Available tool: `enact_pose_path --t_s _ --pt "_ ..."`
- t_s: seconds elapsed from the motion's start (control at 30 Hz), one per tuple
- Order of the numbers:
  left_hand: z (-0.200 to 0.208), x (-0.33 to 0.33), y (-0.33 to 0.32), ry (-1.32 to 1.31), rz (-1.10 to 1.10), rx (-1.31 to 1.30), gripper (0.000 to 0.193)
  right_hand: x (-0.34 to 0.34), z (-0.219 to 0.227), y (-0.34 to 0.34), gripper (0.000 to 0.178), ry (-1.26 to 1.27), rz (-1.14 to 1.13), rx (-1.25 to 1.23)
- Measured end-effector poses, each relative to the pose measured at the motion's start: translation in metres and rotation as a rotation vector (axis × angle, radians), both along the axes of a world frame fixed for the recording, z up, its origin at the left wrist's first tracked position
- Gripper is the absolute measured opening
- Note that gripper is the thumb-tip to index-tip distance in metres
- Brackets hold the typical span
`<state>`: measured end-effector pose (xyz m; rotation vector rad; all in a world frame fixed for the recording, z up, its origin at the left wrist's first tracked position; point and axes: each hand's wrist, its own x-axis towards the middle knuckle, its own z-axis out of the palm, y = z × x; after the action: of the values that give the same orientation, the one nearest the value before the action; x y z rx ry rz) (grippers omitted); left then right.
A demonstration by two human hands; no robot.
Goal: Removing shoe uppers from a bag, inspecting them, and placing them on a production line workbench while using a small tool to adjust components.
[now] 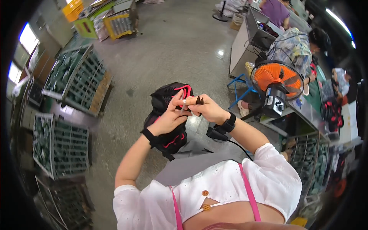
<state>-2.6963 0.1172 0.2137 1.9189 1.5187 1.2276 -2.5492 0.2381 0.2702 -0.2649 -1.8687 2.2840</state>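
My two hands meet in front of me at the middle of the view. My left hand [169,118] has its fingers apart, with a narrow pale band or strip [184,102] at the fingers. My right hand [209,111] is closed, its bent fingers touching the left fingertips. A small dark, two-pointed piece [199,101] shows at the right fingers; its kind is unclear. What lies inside the right grip is hidden. Beneath my hands are black items with pink-red trim, one farther [164,96] and one nearer [174,142], partly covered by my left hand and wrist.
Metal crates of dark green pieces [61,143] line the left side. An orange fan [276,81] stands at right beside a blue-legged stool [238,90] and a workbench [299,119] where people sit. A black device with a cable [217,133] is near my right wrist.
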Motion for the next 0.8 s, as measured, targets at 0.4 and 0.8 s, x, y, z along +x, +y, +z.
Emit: enact_pose_path --t_s 0.4,0.8 --pt "0.014 -0.152 0.23 -0.153 -0.093 -0.357 0.024 -0.123 -0.024 0.222 0.019 -0.001 -0.415 0.104" --pt "0.0 -0.243 0.429 -0.118 -0.265 -0.084 0.02 -0.177 -0.024 0.362 0.044 -0.12 -0.286 -0.719"
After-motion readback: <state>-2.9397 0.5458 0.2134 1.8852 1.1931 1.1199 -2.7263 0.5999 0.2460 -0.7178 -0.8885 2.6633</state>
